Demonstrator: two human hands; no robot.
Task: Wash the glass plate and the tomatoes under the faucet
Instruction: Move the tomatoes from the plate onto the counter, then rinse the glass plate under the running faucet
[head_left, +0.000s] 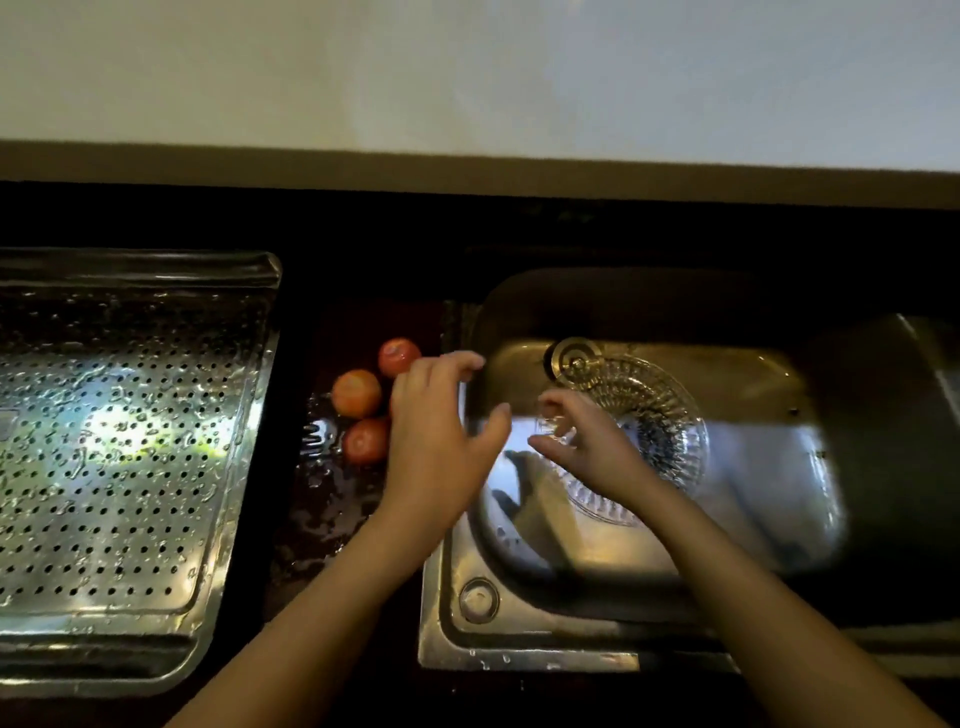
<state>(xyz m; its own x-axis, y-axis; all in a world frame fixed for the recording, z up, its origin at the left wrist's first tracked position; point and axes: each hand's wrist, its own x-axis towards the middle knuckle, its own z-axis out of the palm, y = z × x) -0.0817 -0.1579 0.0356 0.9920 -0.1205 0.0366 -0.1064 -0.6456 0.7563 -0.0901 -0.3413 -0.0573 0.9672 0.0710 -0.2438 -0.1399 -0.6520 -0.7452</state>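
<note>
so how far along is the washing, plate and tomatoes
The glass plate lies in the sink, with the right hand at its edge. Three tomatoes sit on the wet counter; the left hand hovers beside them, holding nothing. No running water shows. Whether anything is washed is unclear.

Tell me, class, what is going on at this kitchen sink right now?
A person stands over a stainless steel sink. A clear ribbed glass plate lies in the basin, and the right hand hovers over its near edge, fingers curled. The left hand is open above the sink's left rim, beside three round red tomatoes resting on the wet dark counter. A perforated metal drain tray sits further left. No running water is visible.
</note>
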